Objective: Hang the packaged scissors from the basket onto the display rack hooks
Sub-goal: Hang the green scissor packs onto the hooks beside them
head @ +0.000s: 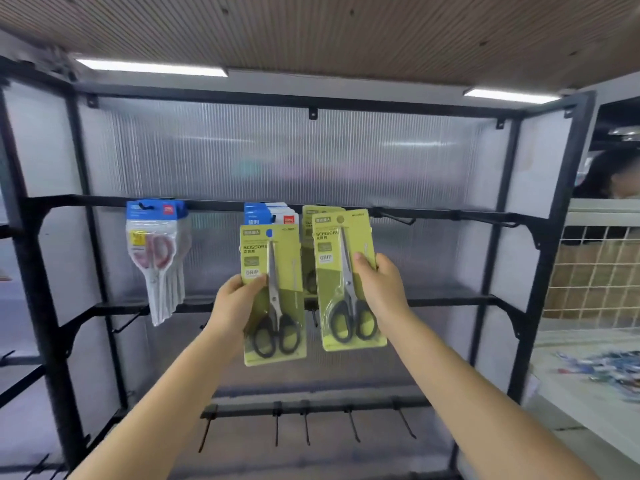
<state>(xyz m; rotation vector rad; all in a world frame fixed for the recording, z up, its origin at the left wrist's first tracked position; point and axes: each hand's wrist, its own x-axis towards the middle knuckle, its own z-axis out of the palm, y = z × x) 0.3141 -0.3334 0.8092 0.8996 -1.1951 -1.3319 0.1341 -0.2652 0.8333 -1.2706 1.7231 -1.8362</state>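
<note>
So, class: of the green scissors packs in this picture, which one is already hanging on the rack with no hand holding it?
The green pack at the back, partly hidden behind the pack in the right hand. The left hand grips the other.

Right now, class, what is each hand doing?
Left hand: fingers gripping a green-carded pack of black-handled scissors.
Right hand: fingers gripping a second green-carded scissors pack.

Your black display rack (pixel 533 216) carries on its upper bar a white-and-blue scissor pack bundle (pixel 157 258), blue-topped packs (pixel 268 213) mid-bar, and a green pack (pixel 308 216) beside them.
</note>
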